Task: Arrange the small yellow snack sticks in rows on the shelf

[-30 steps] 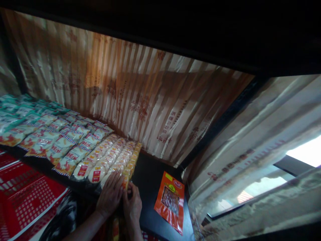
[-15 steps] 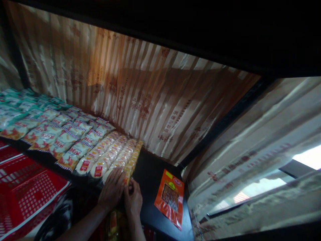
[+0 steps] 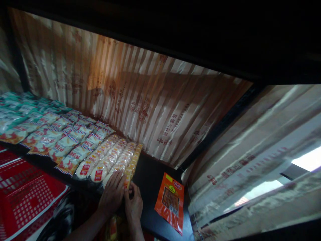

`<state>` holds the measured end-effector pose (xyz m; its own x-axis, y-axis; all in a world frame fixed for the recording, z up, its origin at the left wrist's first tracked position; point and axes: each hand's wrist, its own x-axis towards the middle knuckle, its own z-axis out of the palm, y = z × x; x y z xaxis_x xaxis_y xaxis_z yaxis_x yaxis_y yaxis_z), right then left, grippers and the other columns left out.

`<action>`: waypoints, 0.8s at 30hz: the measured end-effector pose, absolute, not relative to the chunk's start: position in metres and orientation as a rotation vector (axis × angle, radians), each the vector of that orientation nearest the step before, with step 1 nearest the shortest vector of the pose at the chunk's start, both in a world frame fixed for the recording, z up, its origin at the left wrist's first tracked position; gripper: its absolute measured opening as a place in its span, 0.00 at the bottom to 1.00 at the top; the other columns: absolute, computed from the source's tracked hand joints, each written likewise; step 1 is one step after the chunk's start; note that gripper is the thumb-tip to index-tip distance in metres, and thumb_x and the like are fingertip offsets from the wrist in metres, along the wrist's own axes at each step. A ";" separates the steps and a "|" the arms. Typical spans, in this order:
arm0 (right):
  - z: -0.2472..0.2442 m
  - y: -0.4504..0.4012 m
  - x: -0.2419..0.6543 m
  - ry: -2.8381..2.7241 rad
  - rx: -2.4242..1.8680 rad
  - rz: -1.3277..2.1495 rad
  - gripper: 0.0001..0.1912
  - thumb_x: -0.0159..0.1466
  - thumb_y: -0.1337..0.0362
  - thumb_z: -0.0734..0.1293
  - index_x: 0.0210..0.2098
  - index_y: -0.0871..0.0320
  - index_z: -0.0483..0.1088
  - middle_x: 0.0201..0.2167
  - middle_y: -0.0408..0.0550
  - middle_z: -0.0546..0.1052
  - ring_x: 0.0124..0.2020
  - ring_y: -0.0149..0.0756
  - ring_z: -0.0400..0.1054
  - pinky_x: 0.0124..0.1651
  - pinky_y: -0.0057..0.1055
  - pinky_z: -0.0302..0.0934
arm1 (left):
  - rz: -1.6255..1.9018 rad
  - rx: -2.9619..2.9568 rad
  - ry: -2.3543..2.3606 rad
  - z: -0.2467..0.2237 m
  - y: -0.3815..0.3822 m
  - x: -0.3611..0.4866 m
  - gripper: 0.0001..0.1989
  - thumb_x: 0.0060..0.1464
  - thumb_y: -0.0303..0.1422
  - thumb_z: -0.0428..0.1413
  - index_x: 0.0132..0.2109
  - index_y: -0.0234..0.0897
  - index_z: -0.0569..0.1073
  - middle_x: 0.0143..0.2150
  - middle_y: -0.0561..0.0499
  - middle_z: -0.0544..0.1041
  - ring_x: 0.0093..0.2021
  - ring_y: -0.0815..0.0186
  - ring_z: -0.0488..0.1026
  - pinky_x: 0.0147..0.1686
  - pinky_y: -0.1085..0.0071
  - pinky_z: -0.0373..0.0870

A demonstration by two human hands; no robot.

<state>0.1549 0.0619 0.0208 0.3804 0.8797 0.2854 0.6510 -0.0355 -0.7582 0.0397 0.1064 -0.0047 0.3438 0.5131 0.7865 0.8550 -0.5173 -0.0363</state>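
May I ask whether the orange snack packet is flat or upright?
Flat: the orange snack packet lies face-up on the black shelf.

The hands (image 3: 113, 194) partly hide the front yellow packets (image 3: 127, 179).

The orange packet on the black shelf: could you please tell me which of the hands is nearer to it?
Right. The right hand is left of the orange packet, apart from it; the left hand is farther left, at the front of the round white packs.

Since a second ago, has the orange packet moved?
No. Against the black shelf, the orange packet shows no visible shift either way.
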 end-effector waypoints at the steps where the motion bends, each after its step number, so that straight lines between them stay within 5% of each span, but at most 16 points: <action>1: 0.021 0.062 0.155 -1.344 -1.764 0.324 0.14 0.59 0.59 0.62 0.42 0.57 0.72 0.35 0.48 0.77 0.32 0.34 0.73 0.36 0.27 0.65 | -1.022 -2.160 -1.194 -0.005 0.106 0.040 0.20 0.57 0.33 0.44 0.54 0.31 0.67 0.56 0.40 0.70 0.58 0.56 0.64 0.55 0.60 0.60; 24: 0.020 0.062 0.155 -1.336 -1.705 0.294 0.13 0.59 0.57 0.63 0.40 0.55 0.72 0.34 0.45 0.77 0.30 0.33 0.73 0.33 0.25 0.65 | -1.042 -2.175 -1.210 -0.012 0.108 0.039 0.20 0.59 0.34 0.45 0.56 0.33 0.65 0.59 0.42 0.67 0.62 0.57 0.59 0.59 0.60 0.56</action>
<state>0.1553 0.0625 0.0197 0.3823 0.8616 0.3338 0.6423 0.0119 -0.7663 0.0387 0.1080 -0.0125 0.3337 0.5222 0.7848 0.8537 -0.5205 -0.0167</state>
